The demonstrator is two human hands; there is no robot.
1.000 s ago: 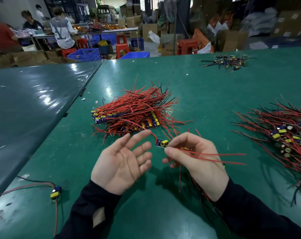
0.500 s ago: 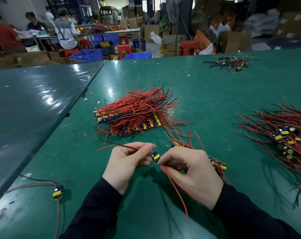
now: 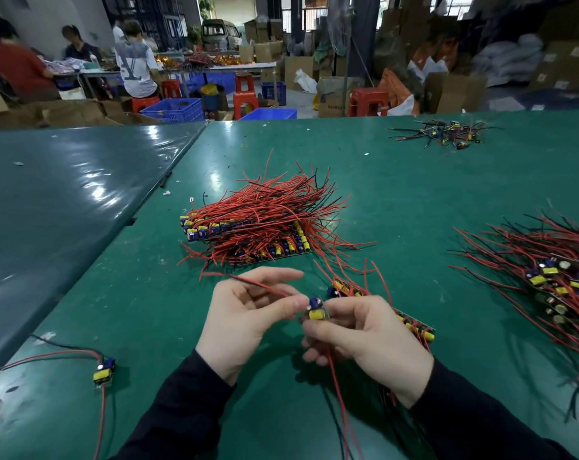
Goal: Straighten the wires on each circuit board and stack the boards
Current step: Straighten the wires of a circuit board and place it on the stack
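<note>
Holding: your right hand (image 3: pixel 364 336) keeps the small circuit board (image 3: pixel 315 310) above the tabletop (image 3: pixel 397 180), its grip closed on the board's near edge, so the wires are free to be pulled.
Left hand: your left hand (image 3: pixel 245 313) pinches the red wire (image 3: pixel 264 287) just beside the board, thumb against fingers; I judge you hold it there to draw it straight toward the left.
Hanging wires: more red wires (image 3: pixel 339 396) fall below your right hand, probably not yet straightened.
Stack: the finished stack (image 3: pixel 248 227) lies beyond your hands, boards in rows and wires pointing one way, so a new board can be laid flat on it.
Waiting pile: the loose pile (image 3: pixel 553 277) lies at your right, well apart.
Near boards: a short row of boards (image 3: pixel 414 327) lies just behind your right hand.
Hidden: your right fingertips are under the board, so I cannot tell exactly how they hold it. The loose pile is cut by the picture edge.
Single board: one lone board (image 3: pixel 104 370) lies at the near left.
</note>
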